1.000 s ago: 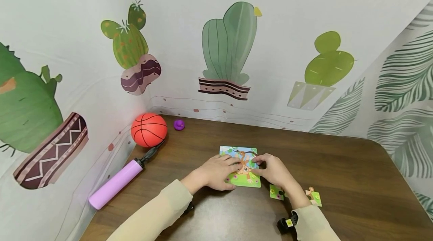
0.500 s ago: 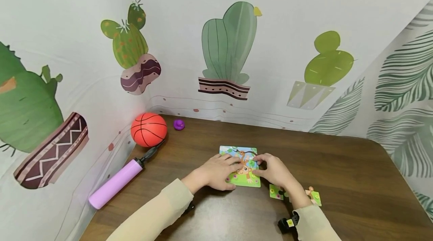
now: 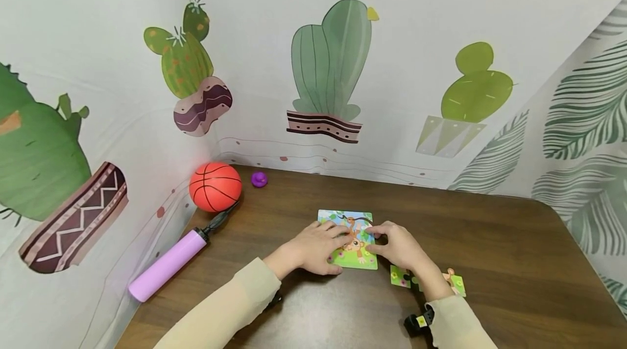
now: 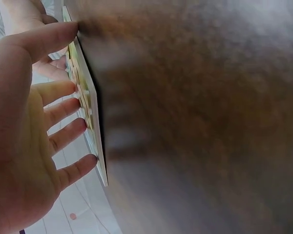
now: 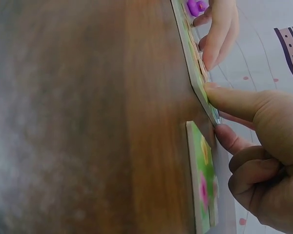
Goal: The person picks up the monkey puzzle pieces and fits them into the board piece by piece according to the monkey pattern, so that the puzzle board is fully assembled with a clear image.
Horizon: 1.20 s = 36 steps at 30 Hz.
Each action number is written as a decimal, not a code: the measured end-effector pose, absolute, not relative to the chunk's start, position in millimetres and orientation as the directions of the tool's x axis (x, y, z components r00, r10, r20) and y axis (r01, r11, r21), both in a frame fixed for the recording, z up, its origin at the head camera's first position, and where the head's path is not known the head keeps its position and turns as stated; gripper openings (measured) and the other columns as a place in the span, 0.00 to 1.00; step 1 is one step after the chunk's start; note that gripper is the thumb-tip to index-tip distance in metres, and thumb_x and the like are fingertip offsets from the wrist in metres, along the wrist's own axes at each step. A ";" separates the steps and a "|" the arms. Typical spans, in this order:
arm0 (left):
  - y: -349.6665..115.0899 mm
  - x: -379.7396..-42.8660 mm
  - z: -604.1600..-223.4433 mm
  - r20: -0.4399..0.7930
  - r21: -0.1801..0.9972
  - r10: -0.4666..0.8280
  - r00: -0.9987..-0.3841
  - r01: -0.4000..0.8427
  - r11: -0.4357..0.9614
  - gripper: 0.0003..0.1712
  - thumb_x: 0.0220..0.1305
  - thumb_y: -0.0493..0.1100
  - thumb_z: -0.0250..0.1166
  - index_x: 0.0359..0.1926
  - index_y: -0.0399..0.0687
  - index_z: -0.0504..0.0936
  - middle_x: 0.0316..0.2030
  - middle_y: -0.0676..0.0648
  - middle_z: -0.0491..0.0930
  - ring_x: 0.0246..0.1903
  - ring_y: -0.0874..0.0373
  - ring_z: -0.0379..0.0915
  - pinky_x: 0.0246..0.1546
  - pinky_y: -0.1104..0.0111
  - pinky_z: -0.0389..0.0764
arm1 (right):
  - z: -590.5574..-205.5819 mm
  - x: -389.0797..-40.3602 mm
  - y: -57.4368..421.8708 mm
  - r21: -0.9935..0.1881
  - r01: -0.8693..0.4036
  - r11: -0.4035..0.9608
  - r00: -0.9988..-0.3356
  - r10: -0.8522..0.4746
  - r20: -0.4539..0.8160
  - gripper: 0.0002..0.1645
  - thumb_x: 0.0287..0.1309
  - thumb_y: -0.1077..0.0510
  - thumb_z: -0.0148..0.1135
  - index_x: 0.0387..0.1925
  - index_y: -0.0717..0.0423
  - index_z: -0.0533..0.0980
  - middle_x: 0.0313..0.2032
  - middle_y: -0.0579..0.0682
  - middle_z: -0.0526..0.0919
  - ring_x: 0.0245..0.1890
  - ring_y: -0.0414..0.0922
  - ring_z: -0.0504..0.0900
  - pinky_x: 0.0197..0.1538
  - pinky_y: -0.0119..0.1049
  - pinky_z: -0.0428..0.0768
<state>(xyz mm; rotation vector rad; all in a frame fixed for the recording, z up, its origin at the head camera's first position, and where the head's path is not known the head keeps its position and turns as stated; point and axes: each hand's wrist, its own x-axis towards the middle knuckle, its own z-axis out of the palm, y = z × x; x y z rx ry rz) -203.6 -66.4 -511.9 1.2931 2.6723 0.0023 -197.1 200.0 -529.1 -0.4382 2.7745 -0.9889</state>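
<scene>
A square monkey jigsaw puzzle (image 3: 360,259) lies flat on the brown table. My left hand (image 3: 318,248) rests over its left half, fingers spread and straight, fingertips touching the picture; the left wrist view shows them along the puzzle's surface (image 4: 94,117). At the right edge, my right hand (image 3: 400,249) pinches a puzzle piece between thumb and index finger, the other fingers curled in. The hand hides most of that piece. Near the right forearm lie loose pieces: a green one with a pink flower (image 3: 399,277) and another with a yellow flower (image 3: 458,285).
A red basketball (image 3: 215,187) sits at the back left corner, beside a small purple rubber duck (image 3: 259,179). A pink hand pump (image 3: 168,267) lies along the left edge of the table (image 3: 519,262). Behind stands a cactus-print curtain (image 3: 392,82).
Both hands stay at the puzzle in nearly the same pose. The head view has shifted very slightly.
</scene>
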 end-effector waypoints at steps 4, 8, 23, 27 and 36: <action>-64.4 -204.2 -510.3 -0.159 0.089 0.770 -0.618 0.768 0.634 0.47 0.66 0.72 0.62 0.80 0.64 0.63 0.77 0.58 0.59 0.73 0.54 0.56 0.71 0.46 0.63 | -526.6 -196.7 199.6 -0.632 -0.224 0.742 -0.942 -0.331 -0.056 0.24 0.60 0.52 0.76 0.58 0.50 0.84 0.41 0.45 0.79 0.35 0.44 0.74 0.37 0.41 0.75; -59.9 -206.8 -511.5 -0.152 0.084 0.774 -0.615 0.772 0.630 0.49 0.65 0.73 0.63 0.81 0.64 0.62 0.78 0.61 0.58 0.72 0.53 0.56 0.69 0.44 0.64 | -525.2 -195.4 199.9 -0.628 -0.223 0.745 -0.943 -0.328 -0.054 0.24 0.60 0.51 0.77 0.57 0.50 0.85 0.40 0.45 0.78 0.36 0.43 0.75 0.38 0.41 0.75; -58.0 -207.6 -513.1 -0.160 0.063 0.771 -0.616 0.773 0.631 0.50 0.65 0.74 0.61 0.82 0.65 0.58 0.79 0.64 0.53 0.69 0.58 0.56 0.68 0.40 0.64 | -525.7 -193.7 197.7 -0.625 -0.208 0.752 -0.950 -0.307 -0.052 0.24 0.59 0.50 0.77 0.56 0.50 0.84 0.41 0.45 0.79 0.37 0.43 0.76 0.40 0.42 0.76; -58.6 -206.8 -511.3 -0.162 0.071 0.772 -0.614 0.774 0.630 0.49 0.67 0.73 0.61 0.82 0.65 0.57 0.80 0.64 0.52 0.70 0.58 0.55 0.69 0.39 0.63 | -526.1 -193.6 197.5 -0.627 -0.205 0.752 -0.953 -0.299 -0.046 0.24 0.60 0.50 0.77 0.56 0.50 0.84 0.41 0.45 0.79 0.36 0.43 0.75 0.40 0.42 0.76; -57.4 -207.1 -511.1 -0.159 0.063 0.773 -0.615 0.775 0.629 0.50 0.65 0.74 0.62 0.82 0.66 0.58 0.79 0.65 0.53 0.67 0.60 0.57 0.67 0.41 0.65 | -526.2 -190.8 196.4 -0.642 -0.174 0.747 -0.964 -0.263 -0.045 0.23 0.61 0.51 0.76 0.56 0.53 0.84 0.40 0.45 0.80 0.33 0.42 0.75 0.36 0.40 0.75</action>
